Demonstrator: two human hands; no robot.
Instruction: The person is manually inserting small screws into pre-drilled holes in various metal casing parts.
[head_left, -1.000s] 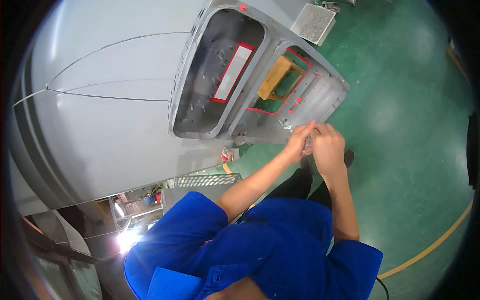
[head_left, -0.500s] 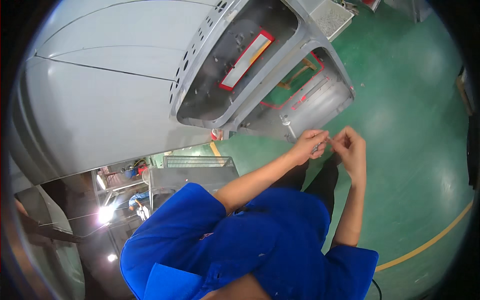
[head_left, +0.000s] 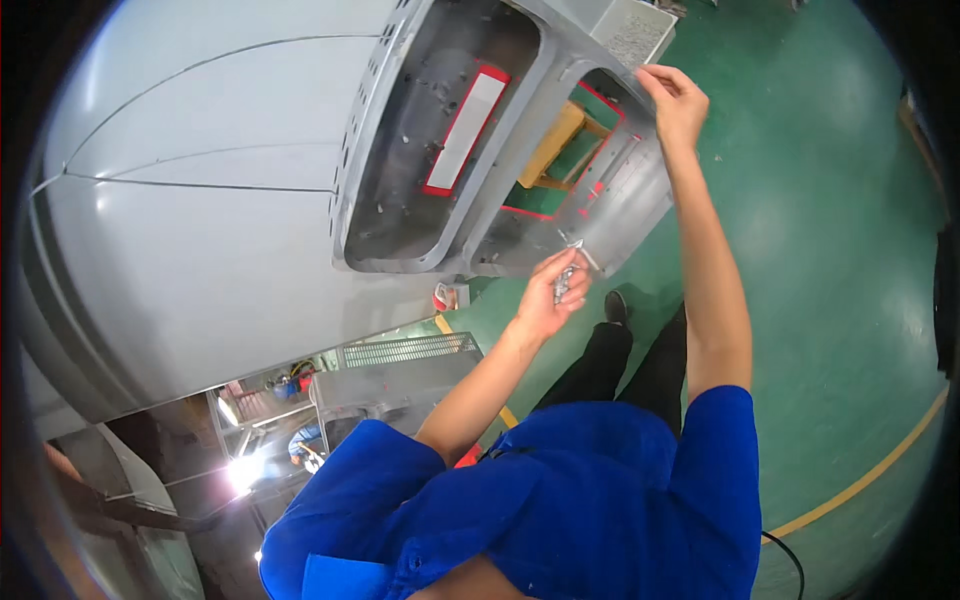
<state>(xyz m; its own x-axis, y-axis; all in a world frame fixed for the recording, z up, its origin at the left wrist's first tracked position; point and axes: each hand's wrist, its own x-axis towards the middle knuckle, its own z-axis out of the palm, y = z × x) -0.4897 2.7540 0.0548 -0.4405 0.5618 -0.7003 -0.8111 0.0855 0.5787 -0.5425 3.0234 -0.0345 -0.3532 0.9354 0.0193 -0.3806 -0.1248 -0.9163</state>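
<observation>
A large grey panel with framed openings rises ahead of me, its right-hand section running down to the lower right. My left hand is closed around several small shiny metal pieces in its palm, just below this section's lower edge; their kind is too small to make out. My right hand reaches far forward to the section's outer right edge. Its thumb and fingertips are pinched together there, and whatever lies between them is too small to name. Red outlines mark the section's opening.
Beyond the panel stands a white tray of small grey pieces. Through the opening a yellow wooden stool shows. A broad grey body surface fills the left, with a grey part on the floor below. A black cable lies lower right.
My hands, together before, are now apart. The right has gone far forward to the panel's outer edge; the left has shifted left and slightly up, and the panel sits further left in view.
</observation>
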